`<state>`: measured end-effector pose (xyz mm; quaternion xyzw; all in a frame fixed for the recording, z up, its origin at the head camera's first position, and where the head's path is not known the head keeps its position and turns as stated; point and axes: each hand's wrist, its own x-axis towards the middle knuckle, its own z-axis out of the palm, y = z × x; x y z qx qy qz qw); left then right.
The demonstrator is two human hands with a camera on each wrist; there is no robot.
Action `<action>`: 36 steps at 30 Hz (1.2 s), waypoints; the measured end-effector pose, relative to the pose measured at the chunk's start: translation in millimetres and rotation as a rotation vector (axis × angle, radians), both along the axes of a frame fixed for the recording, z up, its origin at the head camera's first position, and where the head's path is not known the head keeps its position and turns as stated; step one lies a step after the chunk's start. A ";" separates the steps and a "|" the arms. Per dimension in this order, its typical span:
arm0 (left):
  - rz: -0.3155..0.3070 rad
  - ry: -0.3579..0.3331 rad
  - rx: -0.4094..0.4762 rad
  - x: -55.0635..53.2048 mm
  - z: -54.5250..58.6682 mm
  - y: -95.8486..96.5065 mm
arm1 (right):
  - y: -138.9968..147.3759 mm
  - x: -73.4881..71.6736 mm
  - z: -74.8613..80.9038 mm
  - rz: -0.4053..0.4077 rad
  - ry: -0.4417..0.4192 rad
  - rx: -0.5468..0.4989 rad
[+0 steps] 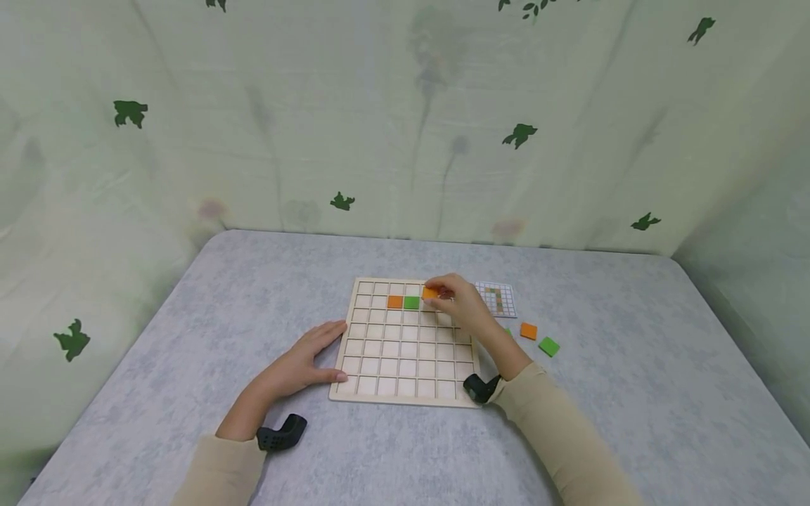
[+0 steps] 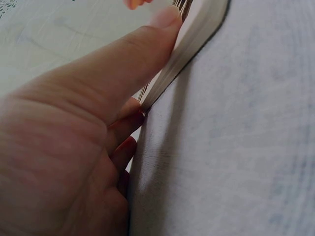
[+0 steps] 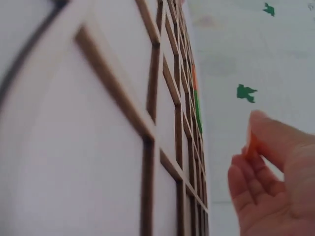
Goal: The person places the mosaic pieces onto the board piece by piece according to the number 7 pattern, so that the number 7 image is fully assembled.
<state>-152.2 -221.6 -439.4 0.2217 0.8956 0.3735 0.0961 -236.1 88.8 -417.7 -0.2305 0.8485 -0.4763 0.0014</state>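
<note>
A wooden grid board [image 1: 408, 403] lies on the table with an orange tile [image 1: 395, 302] and a green tile [image 1: 411, 303] side by side in its second row. My right hand [image 1: 465, 303] pinches another orange tile [image 1: 430, 292] between thumb and fingers, over the board's upper right part. In the right wrist view that held tile [image 3: 252, 146] shows edge-on, off the board's surface. At the board's left edge my left hand [image 1: 310, 358] rests with fingers spread, thumb on the rim; the left wrist view shows the thumb [image 2: 133, 54] along the frame.
To the right of the board lie a loose orange tile [image 1: 528, 330] and a green tile [image 1: 549, 346]; another green one is mostly behind the right wrist. A printed pattern card [image 1: 506, 301] sits by the board's upper right corner. A patterned curtain [image 1: 405, 126] hangs behind the table.
</note>
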 end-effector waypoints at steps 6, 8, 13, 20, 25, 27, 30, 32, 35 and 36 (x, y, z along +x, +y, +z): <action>-0.001 0.004 -0.001 -0.5 -0.8 0.2 | 2.0 -5.1 -13.9 -0.031 -0.054 0.036; 0.000 0.005 -0.003 -0.7 -0.8 0.3 | 2.5 -6.3 -16.3 -0.038 -0.060 0.054; 0.004 0.000 -0.006 -0.7 -0.8 0.2 | 1.1 -9.3 -20.0 -0.018 -0.033 0.089; 0.005 -0.005 -0.003 -0.4 -0.1 0.3 | -4.8 -12.4 -24.6 -0.039 -0.043 0.114; 0.008 -0.008 -0.003 -0.1 0.8 0.0 | -6.1 -12.1 -24.3 -0.041 -0.081 0.118; 0.009 -0.009 -0.001 0.2 0.8 -0.1 | -5.5 -11.4 -22.7 -0.031 -0.087 0.119; 0.002 -0.005 -0.001 0.3 0.4 -0.1 | -2.8 -8.1 -16.2 -0.016 -0.106 0.096; -0.003 -0.002 0.000 0.2 -0.1 0.1 | 0.4 -5.1 -9.7 -0.008 -0.111 0.072; -0.005 0.002 -0.002 -0.1 -0.5 0.1 | 8.5 0.9 1.6 -0.004 -0.102 0.037; -0.003 0.003 -0.002 -0.3 -0.5 0.0 | 12.3 2.6 4.8 -0.004 -0.090 0.031</action>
